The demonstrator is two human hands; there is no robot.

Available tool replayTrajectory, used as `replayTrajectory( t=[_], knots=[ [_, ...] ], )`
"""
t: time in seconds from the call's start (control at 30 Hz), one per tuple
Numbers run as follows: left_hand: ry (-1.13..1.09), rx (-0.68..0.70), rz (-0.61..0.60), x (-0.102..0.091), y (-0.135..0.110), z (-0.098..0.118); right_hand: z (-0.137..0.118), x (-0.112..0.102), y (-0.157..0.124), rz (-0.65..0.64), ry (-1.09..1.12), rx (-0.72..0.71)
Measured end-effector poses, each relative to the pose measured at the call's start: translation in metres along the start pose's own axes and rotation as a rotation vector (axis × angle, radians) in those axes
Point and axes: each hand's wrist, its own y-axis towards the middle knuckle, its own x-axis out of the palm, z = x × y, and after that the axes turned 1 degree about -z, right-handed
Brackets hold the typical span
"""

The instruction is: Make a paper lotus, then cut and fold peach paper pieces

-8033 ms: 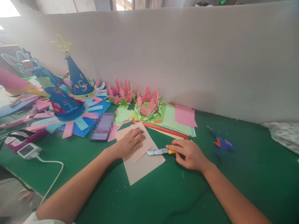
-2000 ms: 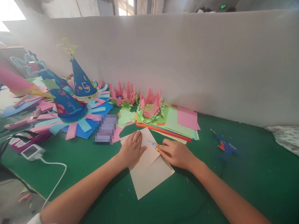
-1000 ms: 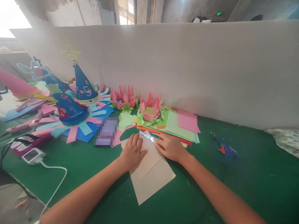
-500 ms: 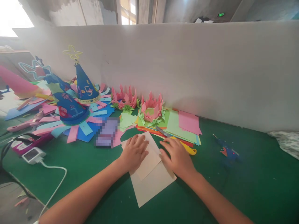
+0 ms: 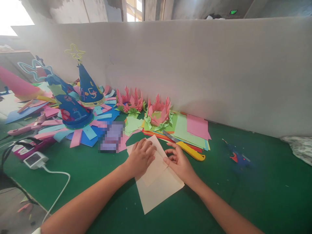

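Note:
A folded beige paper sheet [image 5: 158, 188] lies on the green table [image 5: 255, 195] in front of me. My left hand [image 5: 141, 156] rests flat on its upper folded flap, fingers together and stretched out. Just to its right, my right hand [image 5: 179, 162] touches the flap's right edge with fingers loosely curled and holds nothing. A yellow-handled utility knife [image 5: 188, 150], blade out, lies beyond my right hand on the edge of a coloured paper stack [image 5: 190, 130].
Pink paper lotus flowers [image 5: 158, 110] and blue cone hats [image 5: 87, 86] stand along the white partition. Paper strips litter the left. A blurred phone [image 5: 110, 137], a white charger with cable [image 5: 34, 160] and a blue glue gun [image 5: 237, 157] lie on the table.
My right hand ran the knife up the fold, then set it down on the paper stack. It has come back empty to the flap's edge. My left hand stayed put.

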Motion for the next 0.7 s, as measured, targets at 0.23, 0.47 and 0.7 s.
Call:
replayTrajectory(
  t=[0.23,0.47,0.7],
  knots=[
    [0.01,0.007,-0.037,-0.008,0.0,0.002,0.0,-0.002,0.003,-0.051,-0.038,-0.029],
    [0.041,0.017,-0.038,0.0,0.0,-0.002,-0.012,-0.026,0.002,0.218,-0.009,-0.171],
    [0.041,0.036,-0.036,0.0,0.002,-0.003,-0.009,-0.042,0.004,0.713,0.146,-0.266]
  ],
)
